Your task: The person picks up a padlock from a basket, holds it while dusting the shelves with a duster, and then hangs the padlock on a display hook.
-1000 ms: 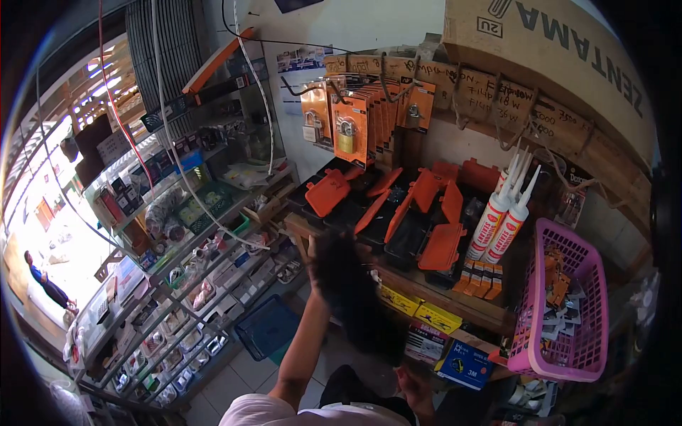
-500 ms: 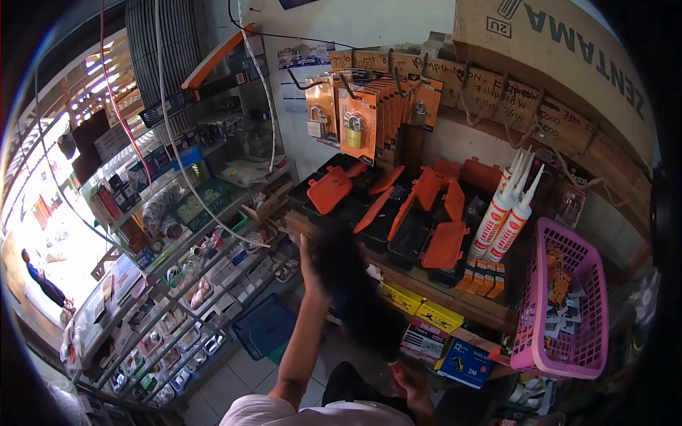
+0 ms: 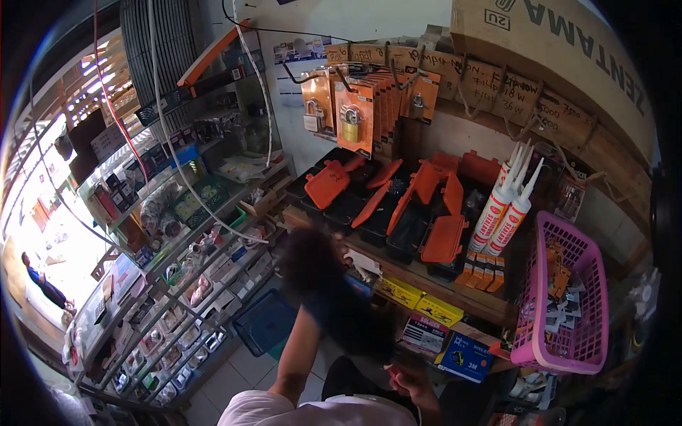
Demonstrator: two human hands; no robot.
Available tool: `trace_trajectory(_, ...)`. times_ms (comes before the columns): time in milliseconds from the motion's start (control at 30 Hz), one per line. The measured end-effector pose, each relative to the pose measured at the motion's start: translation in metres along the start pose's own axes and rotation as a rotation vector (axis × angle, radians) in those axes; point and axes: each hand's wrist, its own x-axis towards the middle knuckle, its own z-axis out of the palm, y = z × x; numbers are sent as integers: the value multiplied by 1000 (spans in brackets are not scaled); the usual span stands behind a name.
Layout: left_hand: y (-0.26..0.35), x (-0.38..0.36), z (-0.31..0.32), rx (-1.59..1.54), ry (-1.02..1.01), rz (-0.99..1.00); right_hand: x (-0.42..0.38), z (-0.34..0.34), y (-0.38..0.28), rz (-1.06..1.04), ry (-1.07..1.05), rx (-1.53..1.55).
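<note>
A person with dark hair and dark clothes (image 3: 359,312) is close in front of me, blurred. My left forearm reaches up behind this person's head, which hides my left hand and its fingers. Low in the view, my right hand (image 3: 410,382) is closed around a small red object (image 3: 393,370), only partly visible. It is to the left of the blue 3M box (image 3: 465,358) and below the Solder box (image 3: 425,334). Yellow boxes (image 3: 419,302) lie on the ledge above these.
Black cases with orange lids (image 3: 442,239) line the wooden bench, with sealant tubes (image 3: 501,213) beside them. A pink basket (image 3: 597,305) stands at the right. Padlock packs (image 3: 353,124) hang above. At left are a glass display case (image 3: 170,248) and a blue bin (image 3: 266,323).
The other person's head has moved left and down, now covering my left hand, which was at the bench's left edge. My right hand has moved slightly, still closed around the red object.
</note>
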Motion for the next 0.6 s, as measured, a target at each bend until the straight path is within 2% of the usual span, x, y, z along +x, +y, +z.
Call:
trace_trajectory(33,-5,-3,-7,192,300,78,-3,-2,1,27,25,75)
trace_trajectory(67,26,7,60,-52,521,-120,-6,-4,1,52,49,149)
trace_trajectory(100,14,4,9,-202,410,-133,-6,-7,1,54,52,153)
trace_trajectory(200,11,-1,18,-141,524,-106,-5,-15,0,14,108,89)
trace_trajectory(267,8,-10,14,-257,280,-87,-3,-15,5,-29,103,73)
trace_trajectory(333,8,-12,15,-280,268,-94,1,-18,12,-71,95,53)
trace_trajectory(400,9,-11,17,-325,231,-107,3,-20,19,-164,170,-173)
trace_trajectory(433,9,-9,19,-347,212,-114,5,-19,22,-165,170,-174)
trace_trajectory(500,15,-4,36,-366,189,-121,11,-11,27,-334,341,-129)
trace_trajectory(533,22,-1,63,-288,343,-170,10,-15,30,-333,341,-128)
trace_trajectory(567,25,0,78,-208,495,-220,9,-21,33,-280,253,-157)
trace_trajectory(600,21,0,66,-208,494,-223,8,-24,34,-227,166,-187)
